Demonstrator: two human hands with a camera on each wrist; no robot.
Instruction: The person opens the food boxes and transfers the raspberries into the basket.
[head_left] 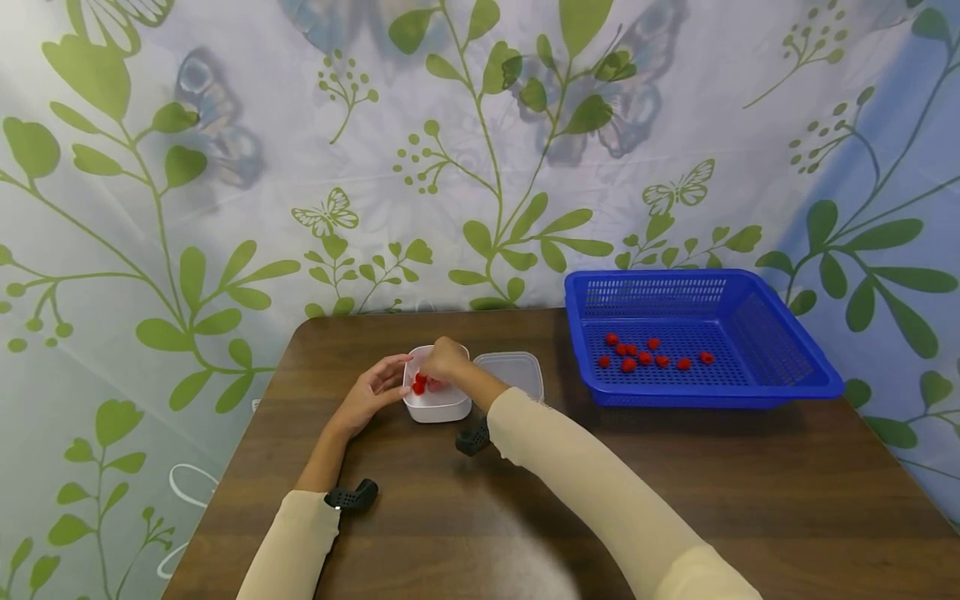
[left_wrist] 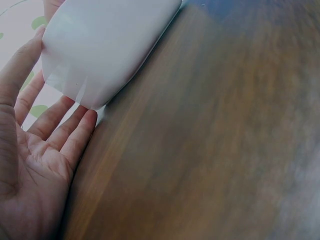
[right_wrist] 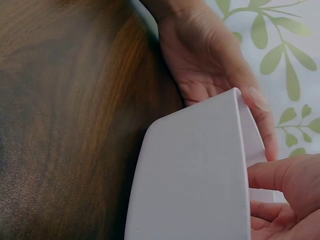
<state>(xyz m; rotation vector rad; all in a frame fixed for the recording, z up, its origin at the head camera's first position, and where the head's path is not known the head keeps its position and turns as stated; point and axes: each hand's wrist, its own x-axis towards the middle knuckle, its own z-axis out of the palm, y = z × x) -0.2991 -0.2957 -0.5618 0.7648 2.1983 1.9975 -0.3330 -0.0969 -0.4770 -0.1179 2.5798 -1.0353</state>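
A small white plastic box (head_left: 438,408) stands on the table with a few red berries (head_left: 418,384), raspberry-like, inside. My left hand (head_left: 369,398) holds its left side, fingers toward the far rim and thumb at the near side. In the left wrist view, the fingers of that hand (left_wrist: 45,145) rest along the box wall (left_wrist: 110,50). My right hand (head_left: 444,362) reaches down into the box, beside the berries. The right wrist view shows its fingers (right_wrist: 270,174) behind the box wall (right_wrist: 195,165); the fingertips are hidden, so whether they pinch a berry is unclear.
A translucent lid (head_left: 513,371) lies right of the box, partly behind the right forearm. A blue perforated basket (head_left: 705,396) with several red berries (head_left: 645,358) stands at the back right of the brown wooden table (head_left: 420,533). A leaf-patterned cloth (head_left: 480,167) hangs behind.
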